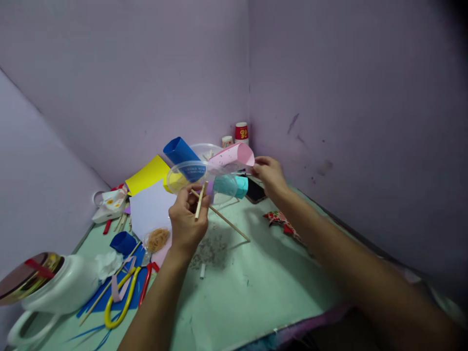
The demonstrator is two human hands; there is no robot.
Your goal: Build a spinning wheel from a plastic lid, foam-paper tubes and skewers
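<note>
Near the frame's center, the left hand (pixel 189 219) grips wooden sticks (pixel 202 200) by a clear lid (pixel 202 181), its blue print unreadable; the right hand (pixel 268 174) pinches the pink paper tube (pixel 234 157).

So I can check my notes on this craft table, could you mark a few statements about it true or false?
1. The left hand holds wooden sticks. True.
2. The right hand is at the end of the blue paper tube. False: it is at the end of the pink paper tube.
3. The rubber bands are to the left of the left hand. True.
4. The red cup near the wall corner is lying on its side. False: it stands upright.
5. The yellow sheet is to the left of the pink paper tube. True.
</note>
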